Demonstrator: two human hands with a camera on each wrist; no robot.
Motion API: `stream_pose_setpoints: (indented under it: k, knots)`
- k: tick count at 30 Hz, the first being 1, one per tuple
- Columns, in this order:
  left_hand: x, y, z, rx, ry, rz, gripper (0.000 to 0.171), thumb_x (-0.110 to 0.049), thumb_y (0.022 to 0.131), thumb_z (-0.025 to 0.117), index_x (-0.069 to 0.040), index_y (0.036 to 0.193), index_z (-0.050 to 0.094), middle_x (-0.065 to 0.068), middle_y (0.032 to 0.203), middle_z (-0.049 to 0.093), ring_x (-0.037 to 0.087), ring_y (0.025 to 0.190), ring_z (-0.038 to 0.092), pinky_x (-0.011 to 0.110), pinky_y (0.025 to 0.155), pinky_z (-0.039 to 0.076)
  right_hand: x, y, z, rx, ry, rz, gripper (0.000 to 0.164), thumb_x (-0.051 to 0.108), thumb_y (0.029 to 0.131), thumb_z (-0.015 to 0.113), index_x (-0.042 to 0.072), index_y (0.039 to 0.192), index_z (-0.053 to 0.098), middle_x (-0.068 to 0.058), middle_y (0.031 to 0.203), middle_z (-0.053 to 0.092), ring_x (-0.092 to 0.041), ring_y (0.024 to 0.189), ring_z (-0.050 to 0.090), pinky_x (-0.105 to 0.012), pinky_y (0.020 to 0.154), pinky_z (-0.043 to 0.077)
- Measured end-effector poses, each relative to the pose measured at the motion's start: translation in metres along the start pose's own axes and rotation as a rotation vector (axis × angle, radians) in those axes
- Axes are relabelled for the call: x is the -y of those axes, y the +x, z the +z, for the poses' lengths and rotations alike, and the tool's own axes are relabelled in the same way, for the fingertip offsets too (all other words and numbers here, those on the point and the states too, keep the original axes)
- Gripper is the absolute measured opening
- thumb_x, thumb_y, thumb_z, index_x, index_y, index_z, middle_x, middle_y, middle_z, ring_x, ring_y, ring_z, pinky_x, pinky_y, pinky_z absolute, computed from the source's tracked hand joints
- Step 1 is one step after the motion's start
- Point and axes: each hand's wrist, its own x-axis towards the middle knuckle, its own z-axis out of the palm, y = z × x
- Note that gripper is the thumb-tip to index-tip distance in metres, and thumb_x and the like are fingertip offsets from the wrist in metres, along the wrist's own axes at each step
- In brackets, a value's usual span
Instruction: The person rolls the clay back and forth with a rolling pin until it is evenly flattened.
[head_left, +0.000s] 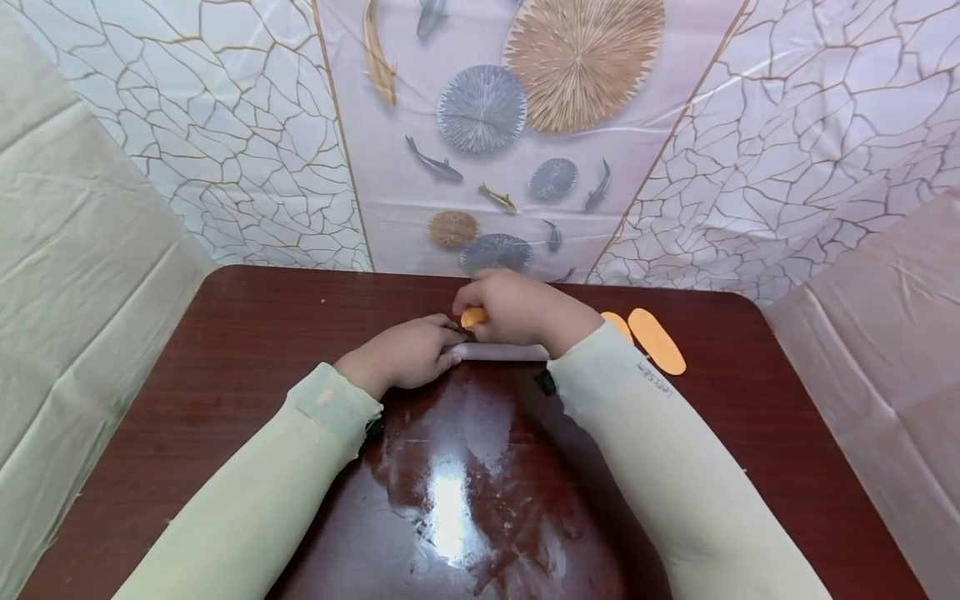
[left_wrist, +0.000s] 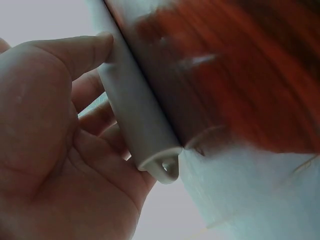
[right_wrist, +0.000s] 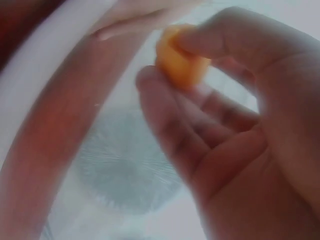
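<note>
The right hand (head_left: 513,307) pinches an orange lump (right_wrist: 182,67) between thumb and fingers, near the left fingertips — probably soft, light and easily dented, so best held gently by its sides. The left hand (head_left: 408,352) grips one end of a pale rod (left_wrist: 137,112), likely stiff and smooth. Rightward — two flat orange pieces (head_left: 657,342) on the table (head_left: 247,333).
</note>
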Motion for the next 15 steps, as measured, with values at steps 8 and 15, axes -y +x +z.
stream_pose_setpoints:
  k: [8,15]
  knots:
    - [0.001,0.000,0.002,-0.016,0.028,0.006,0.048,-0.032,0.119,0.057,-0.008,0.159,0.064,0.015,0.165,0.059,0.033,0.152,0.060,0.050,0.128,0.048,0.010,-0.044,0.018,-0.068,0.000,-0.025,0.020,0.018,0.101,0.083,0.016,0.120,0.083,-0.001,0.106,0.071,-0.017,0.094,0.063,-0.039,0.087,0.058]
    - [0.001,0.003,0.003,-0.002,0.047,0.000,0.050,-0.035,0.119,0.058,-0.008,0.161,0.062,0.015,0.167,0.057,0.033,0.153,0.059,0.050,0.129,0.048,0.015,-0.071,0.058,-0.049,-0.019,-0.044,0.017,0.015,0.100,0.082,0.015,0.117,0.080,-0.001,0.101,0.067,-0.016,0.090,0.060,-0.036,0.085,0.057]
